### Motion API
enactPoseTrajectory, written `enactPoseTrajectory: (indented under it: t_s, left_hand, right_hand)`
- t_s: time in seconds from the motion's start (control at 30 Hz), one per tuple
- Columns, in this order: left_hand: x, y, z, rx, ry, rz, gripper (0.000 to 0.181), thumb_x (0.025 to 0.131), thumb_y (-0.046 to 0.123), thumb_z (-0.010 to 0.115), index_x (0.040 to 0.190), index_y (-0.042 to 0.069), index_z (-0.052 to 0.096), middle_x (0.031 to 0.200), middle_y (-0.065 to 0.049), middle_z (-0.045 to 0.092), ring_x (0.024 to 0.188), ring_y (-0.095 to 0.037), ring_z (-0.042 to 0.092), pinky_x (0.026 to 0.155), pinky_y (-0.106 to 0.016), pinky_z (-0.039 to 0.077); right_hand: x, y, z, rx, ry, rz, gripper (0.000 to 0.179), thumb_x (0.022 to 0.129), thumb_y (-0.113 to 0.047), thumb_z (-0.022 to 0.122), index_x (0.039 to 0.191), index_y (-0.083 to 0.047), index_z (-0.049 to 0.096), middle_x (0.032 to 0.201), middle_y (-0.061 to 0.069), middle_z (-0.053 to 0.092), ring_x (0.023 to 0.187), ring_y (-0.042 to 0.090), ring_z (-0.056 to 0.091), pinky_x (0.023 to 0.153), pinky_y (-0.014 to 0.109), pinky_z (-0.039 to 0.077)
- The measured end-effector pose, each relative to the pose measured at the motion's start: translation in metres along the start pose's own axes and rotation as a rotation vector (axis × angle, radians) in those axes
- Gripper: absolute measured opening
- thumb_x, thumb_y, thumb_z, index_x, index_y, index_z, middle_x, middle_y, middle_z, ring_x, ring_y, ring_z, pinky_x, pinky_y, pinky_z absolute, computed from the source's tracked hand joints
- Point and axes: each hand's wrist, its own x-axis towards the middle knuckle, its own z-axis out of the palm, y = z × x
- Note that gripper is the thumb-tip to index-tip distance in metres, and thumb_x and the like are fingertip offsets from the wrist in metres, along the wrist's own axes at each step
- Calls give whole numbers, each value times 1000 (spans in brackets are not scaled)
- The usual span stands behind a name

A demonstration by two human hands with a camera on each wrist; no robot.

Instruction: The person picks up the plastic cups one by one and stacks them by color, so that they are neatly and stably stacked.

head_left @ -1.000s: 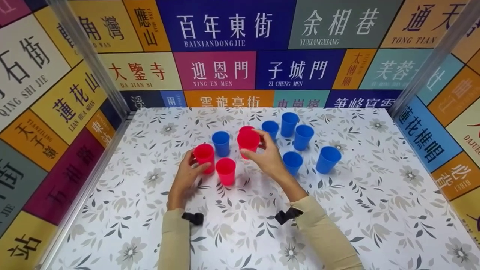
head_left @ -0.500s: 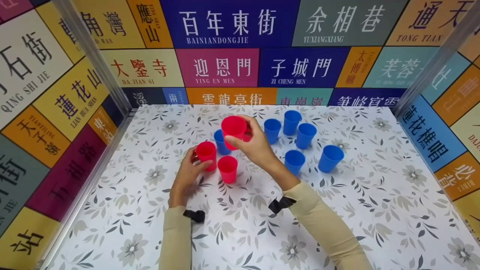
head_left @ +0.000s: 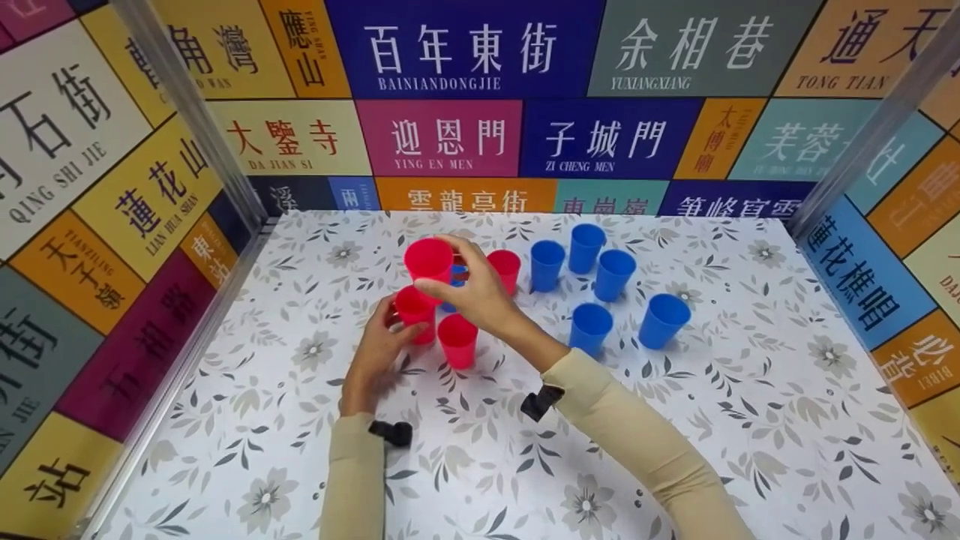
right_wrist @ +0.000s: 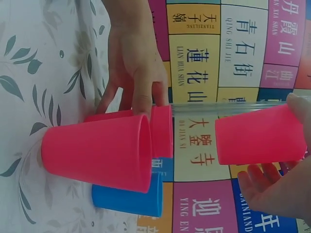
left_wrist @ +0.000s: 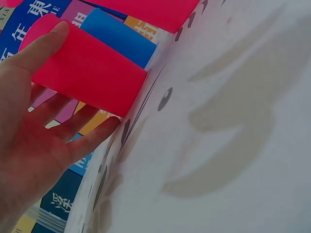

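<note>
My left hand (head_left: pixel 381 341) holds a red cup (head_left: pixel 415 315) that stands upright on the table; in the left wrist view its thumb lies on the cup's side (left_wrist: pixel 87 68). My right hand (head_left: pixel 480 289) grips a second red cup (head_left: pixel 427 259) by its side, raised above the first. A gap separates this raised cup (right_wrist: pixel 260 136) from the cups below in the right wrist view. Close to the left hand's cup stands another red cup (head_left: pixel 458 341). Behind the right hand a blue cup (head_left: pixel 454 289) is mostly hidden, and one more red cup (head_left: pixel 504 270) stands behind it.
Several blue cups stand upright at the right, among them a back one (head_left: pixel 586 247), a near one (head_left: pixel 591 328) and the rightmost one (head_left: pixel 664 321). A floral cloth covers the table (head_left: pixel 480 465). Walls with coloured sign panels (head_left: pixel 457 139) enclose its back and sides.
My right hand has lifted its red cup from beside the other red cup at the back and carried it left, over the left hand's cup. The left hand has stayed in place.
</note>
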Motion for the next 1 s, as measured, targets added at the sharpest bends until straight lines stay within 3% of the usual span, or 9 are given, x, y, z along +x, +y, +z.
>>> enactPoseTrajectory:
  t_s: [0.2, 0.57, 1.0]
  left_hand:
    - [-1, -1, 1, -13, 2, 20, 64, 88, 25, 79, 142, 21, 46, 143, -5, 54, 135, -28, 50, 114, -45, 44]
    - [1, 0, 0, 31, 9, 9, 64, 86, 34, 80, 140, 24, 48, 141, -4, 56, 133, -27, 51, 113, -45, 44]
    - [-1, 1, 0, 51, 12, 3, 66, 86, 38, 79, 142, 26, 47, 144, -3, 53, 135, -27, 50, 115, -46, 42]
  right_hand:
    - [9, 7, 9, 17, -24, 22, 72, 86, -39, 79, 148, -22, 46, 139, 6, 53, 122, 21, 56, 98, 36, 56]
    - [21, 17, 24, 114, -36, 52, 70, 87, -30, 78, 149, -20, 45, 134, 10, 57, 117, 24, 58, 93, 30, 56]
    - [22, 33, 33, 60, -41, 117, 75, 85, -36, 80, 149, -22, 45, 142, 6, 54, 123, 22, 56, 99, 32, 55]
